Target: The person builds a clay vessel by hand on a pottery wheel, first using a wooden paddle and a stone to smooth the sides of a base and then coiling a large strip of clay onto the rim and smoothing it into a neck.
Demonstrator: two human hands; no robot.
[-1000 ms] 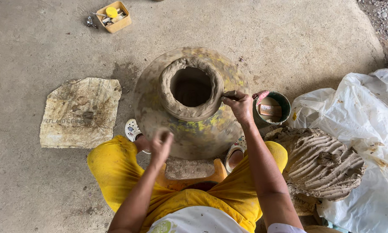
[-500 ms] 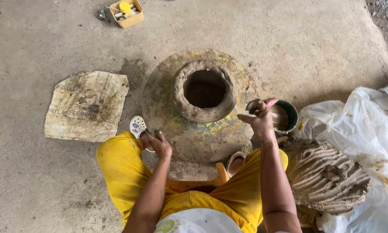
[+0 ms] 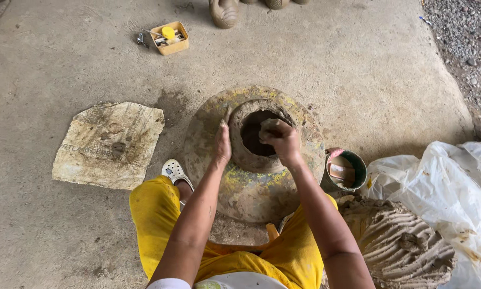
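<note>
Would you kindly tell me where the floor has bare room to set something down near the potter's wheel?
Bare concrete floor lies open beyond the round clay-smeared wheel, between the small yellow box and the gravel edge. A narrower strip runs between the wheel and the flattened paper sack. The right side is crowded: green bucket, ridged clay heap, white plastic sheet.

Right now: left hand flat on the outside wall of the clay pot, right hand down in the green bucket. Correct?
Not quite. The head view shows the right hand at the clay pot rim, pressing a lump of clay, not in the green bucket. The left hand is on the outside wall.
</note>
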